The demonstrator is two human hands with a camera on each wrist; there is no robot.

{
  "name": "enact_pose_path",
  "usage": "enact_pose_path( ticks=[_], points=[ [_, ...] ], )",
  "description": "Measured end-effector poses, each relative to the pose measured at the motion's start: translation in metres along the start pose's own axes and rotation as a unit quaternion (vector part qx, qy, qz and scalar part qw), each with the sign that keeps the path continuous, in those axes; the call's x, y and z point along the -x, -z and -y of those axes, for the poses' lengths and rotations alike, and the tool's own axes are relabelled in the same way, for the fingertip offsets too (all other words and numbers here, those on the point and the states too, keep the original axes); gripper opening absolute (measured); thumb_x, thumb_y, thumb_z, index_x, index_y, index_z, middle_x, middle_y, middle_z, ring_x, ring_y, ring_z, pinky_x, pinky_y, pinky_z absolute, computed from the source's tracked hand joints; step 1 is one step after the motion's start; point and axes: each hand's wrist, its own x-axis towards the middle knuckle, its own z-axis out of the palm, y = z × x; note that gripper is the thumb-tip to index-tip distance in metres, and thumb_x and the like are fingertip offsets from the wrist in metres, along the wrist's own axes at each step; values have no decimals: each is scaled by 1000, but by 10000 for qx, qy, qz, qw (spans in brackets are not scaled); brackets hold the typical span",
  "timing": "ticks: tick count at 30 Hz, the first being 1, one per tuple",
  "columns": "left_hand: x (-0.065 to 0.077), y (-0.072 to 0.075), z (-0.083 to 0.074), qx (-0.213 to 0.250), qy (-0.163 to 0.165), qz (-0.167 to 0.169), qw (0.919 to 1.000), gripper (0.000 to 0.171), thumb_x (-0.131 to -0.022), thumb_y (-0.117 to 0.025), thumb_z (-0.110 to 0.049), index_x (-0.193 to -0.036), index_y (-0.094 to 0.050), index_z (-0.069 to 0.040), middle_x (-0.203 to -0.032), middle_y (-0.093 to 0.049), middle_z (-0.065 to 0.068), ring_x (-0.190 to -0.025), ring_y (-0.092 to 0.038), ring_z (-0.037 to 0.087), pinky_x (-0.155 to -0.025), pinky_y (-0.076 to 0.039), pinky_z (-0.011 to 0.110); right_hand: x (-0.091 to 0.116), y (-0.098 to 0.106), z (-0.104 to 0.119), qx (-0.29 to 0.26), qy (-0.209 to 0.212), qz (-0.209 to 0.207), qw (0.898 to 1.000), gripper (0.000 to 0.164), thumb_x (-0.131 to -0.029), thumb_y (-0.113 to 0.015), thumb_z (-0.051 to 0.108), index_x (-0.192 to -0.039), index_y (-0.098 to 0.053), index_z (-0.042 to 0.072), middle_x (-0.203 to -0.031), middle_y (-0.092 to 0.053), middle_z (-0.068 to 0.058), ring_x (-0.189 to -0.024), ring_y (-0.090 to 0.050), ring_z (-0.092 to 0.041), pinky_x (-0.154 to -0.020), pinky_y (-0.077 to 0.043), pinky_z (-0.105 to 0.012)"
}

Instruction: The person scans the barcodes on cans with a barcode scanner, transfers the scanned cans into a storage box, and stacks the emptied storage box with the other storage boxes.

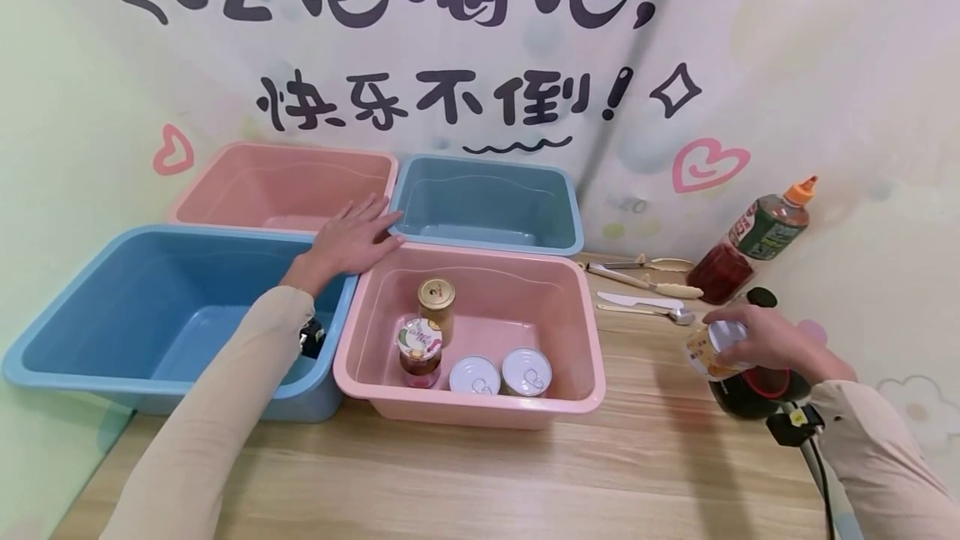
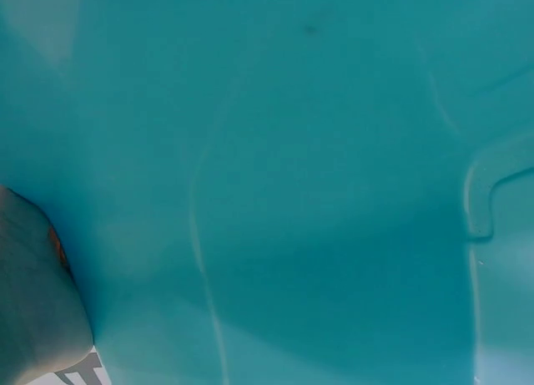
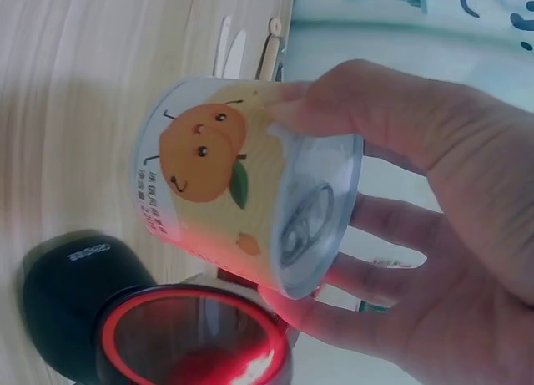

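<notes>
My right hand [image 1: 776,340] grips a small tin can [image 3: 217,159] between thumb and fingers, above the right of the table. The can tilts; its label has an orange cartoon fruit and its silver pull-tab end faces the palm. With fingers spread, my left hand [image 1: 356,240] rests on the rims where the bins meet. Right of it, the front pink bin [image 1: 592,332] holds a gold-lidded container [image 1: 437,294], a jar with a printed lid [image 1: 420,340] and two pull-tab cans [image 1: 475,375] [image 1: 527,372]. Blue bin wall [image 2: 334,151] fills most of the left wrist view.
A large blue bin [image 1: 75,290] stands at front left, with a pink bin [image 1: 285,157] and smaller blue bin [image 1: 487,167] behind. Tongs [image 1: 637,277], a white knife [image 1: 637,300], a spoon [image 1: 678,316], a red sauce bottle [image 1: 742,248] and a black red-ringed object [image 1: 738,398] stand or lie right.
</notes>
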Motion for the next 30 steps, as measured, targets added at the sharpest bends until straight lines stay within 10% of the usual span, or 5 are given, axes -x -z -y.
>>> enact_pose_path(
  ticks=[30],
  points=[
    [-1, 2, -2, 25, 47, 90, 9999, 67, -101, -41, -52, -157, -32, -15, -168, -13, 15, -157, -1, 35, -126, 0, 56, -1, 1, -10, -186, -262, -74, 9995, 56, -78, -82, 17, -125, -62, -5, -105, -62, -31, -83, -60, -31, -61, -56, -37]
  ],
)
